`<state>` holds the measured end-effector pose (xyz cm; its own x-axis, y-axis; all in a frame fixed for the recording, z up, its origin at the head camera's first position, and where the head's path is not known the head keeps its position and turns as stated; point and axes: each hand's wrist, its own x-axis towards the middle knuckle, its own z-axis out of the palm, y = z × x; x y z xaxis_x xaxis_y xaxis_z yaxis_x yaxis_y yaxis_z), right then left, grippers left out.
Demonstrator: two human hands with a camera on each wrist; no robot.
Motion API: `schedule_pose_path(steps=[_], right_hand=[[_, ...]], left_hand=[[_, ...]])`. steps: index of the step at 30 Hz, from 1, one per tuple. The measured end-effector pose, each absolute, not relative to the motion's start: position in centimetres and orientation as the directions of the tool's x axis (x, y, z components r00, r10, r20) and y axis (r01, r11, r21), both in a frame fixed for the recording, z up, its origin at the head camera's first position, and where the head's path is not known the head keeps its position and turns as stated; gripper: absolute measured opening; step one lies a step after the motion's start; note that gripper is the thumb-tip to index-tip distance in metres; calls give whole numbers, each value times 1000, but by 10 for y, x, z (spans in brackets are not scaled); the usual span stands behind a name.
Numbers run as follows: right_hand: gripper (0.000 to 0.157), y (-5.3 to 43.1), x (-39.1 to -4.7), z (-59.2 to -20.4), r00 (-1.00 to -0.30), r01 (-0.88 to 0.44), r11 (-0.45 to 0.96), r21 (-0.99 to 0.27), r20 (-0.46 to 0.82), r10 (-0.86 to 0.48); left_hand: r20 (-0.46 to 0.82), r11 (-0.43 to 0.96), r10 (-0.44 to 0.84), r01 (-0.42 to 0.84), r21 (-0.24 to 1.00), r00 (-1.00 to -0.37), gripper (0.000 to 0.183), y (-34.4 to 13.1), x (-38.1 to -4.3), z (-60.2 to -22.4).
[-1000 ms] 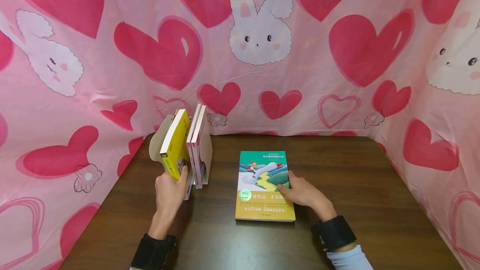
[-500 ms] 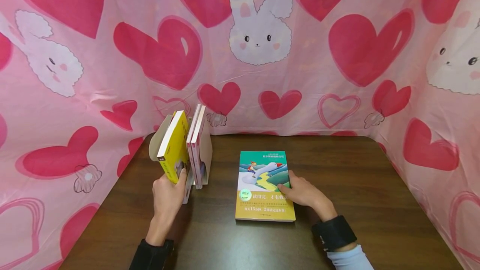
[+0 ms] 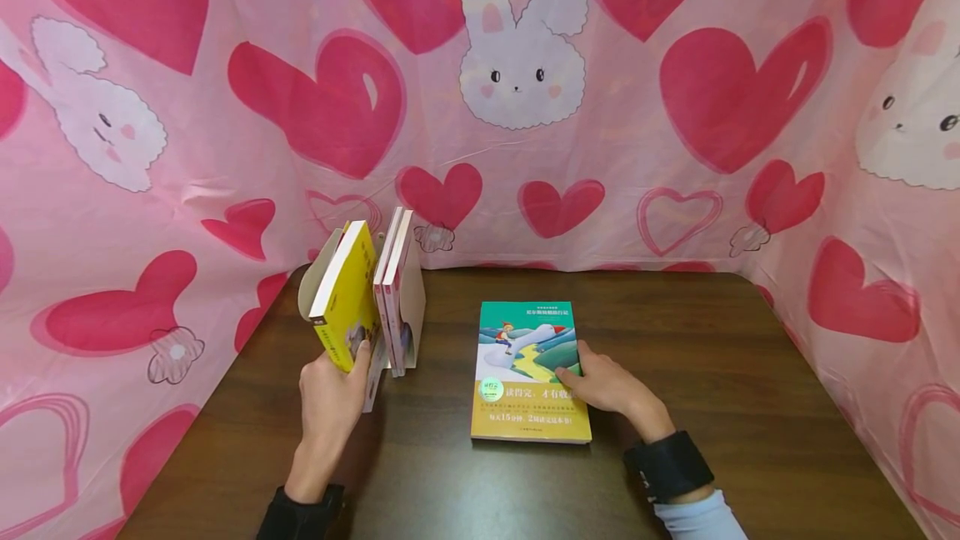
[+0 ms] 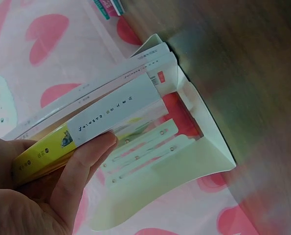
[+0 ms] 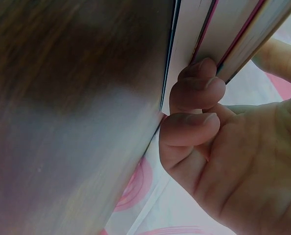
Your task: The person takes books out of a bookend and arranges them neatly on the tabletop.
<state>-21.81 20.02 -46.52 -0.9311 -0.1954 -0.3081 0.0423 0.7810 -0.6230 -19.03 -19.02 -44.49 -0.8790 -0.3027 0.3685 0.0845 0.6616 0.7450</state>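
My left hand (image 3: pixel 330 402) grips the lower spine end of a thick yellow book (image 3: pixel 347 298), thumb on its cover. The book leans in a cream bookend (image 3: pixel 317 282), left of two upright pink-spined books (image 3: pixel 387 315). In the left wrist view its yellow and white spine (image 4: pixel 108 110) sits between thumb and fingers, above the bookend's slotted base (image 4: pixel 140 156). My right hand (image 3: pixel 611 386) holds the right side of a flat stack, thumb on the green and gold top book (image 3: pixel 525 402). In the right wrist view curled fingers (image 5: pixel 191 129) touch the stacked books' page edges (image 5: pixel 228 29).
The dark wooden table (image 3: pixel 675 315) extends around both groups of books. A pink cloth (image 3: pixel 517 157) with hearts and rabbits hangs behind and along both sides. The bookend stands near the table's back left corner.
My left hand has drawn back slightly toward me and left, and the yellow book's near end has tipped lower and left with it. The right hand and the flat stack stay put.
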Motion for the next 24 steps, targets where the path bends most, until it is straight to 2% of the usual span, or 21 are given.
schedule_pose_path(steps=[24], right_hand=[[89,201,-219,-467,-930,46,781,-623,-312,-194]], left_hand=[[395,688,-281,103,718,-875,43,-191,-161,-437]])
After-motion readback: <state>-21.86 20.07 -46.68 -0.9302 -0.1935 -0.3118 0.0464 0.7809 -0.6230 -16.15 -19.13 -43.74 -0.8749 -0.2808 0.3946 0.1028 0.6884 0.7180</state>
